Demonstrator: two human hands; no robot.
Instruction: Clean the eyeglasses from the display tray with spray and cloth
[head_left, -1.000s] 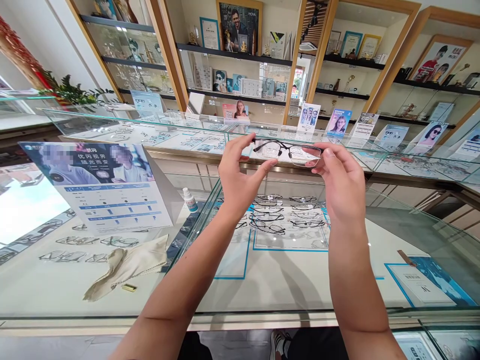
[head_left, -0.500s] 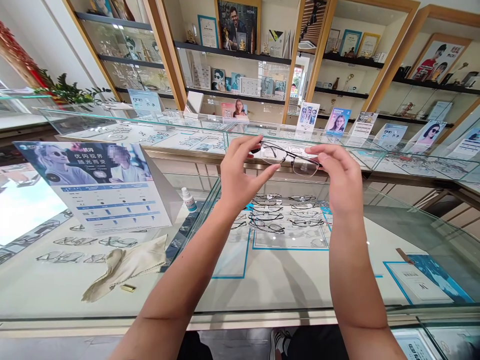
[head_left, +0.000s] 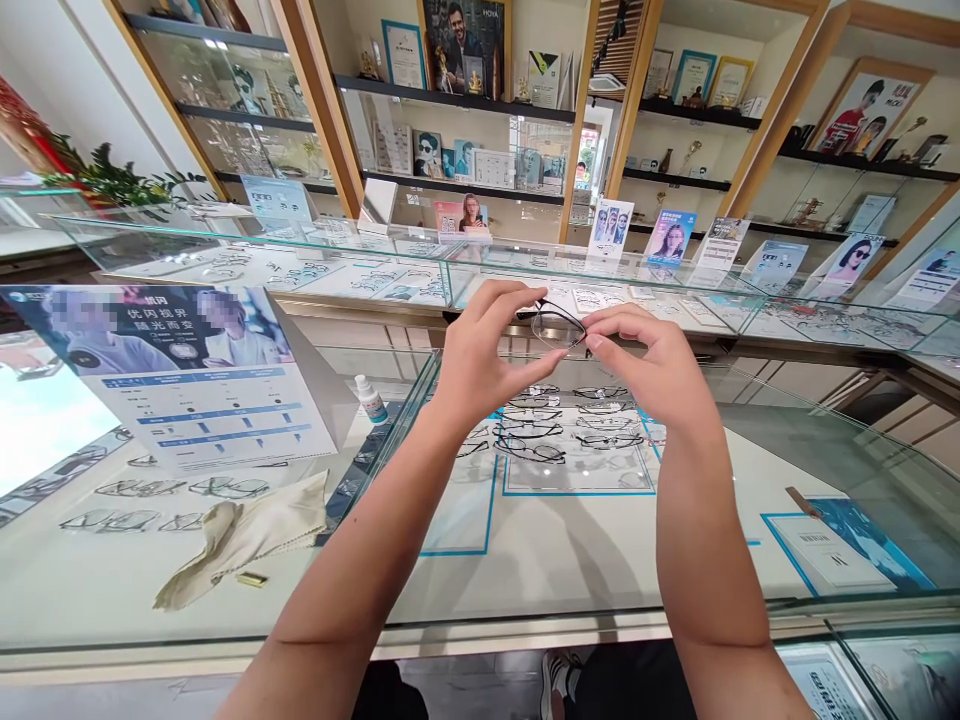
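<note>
A pair of thin dark-rimmed eyeglasses (head_left: 556, 326) is held up above the glass counter, turned so that mostly one lens shows. My left hand (head_left: 487, 355) grips its left side, with the index finger at the top of the frame and the thumb beneath the lens. My right hand (head_left: 649, 365) has its fingertips and thumb closed on the frame's right side. Rows of eyeglasses (head_left: 529, 440) lie inside the counter below my hands.
At the left on the counter stand a tent-shaped sign (head_left: 217, 400) and a small white bottle (head_left: 369, 400). A beige cloth (head_left: 247, 530) lies in front, beside a small gold-coloured piece (head_left: 251, 579). Another glass showcase (head_left: 337, 240) runs across behind.
The eyeglasses have been turned, so they look narrower. My right hand has moved left, closer to my left hand. The view has shifted slightly.
</note>
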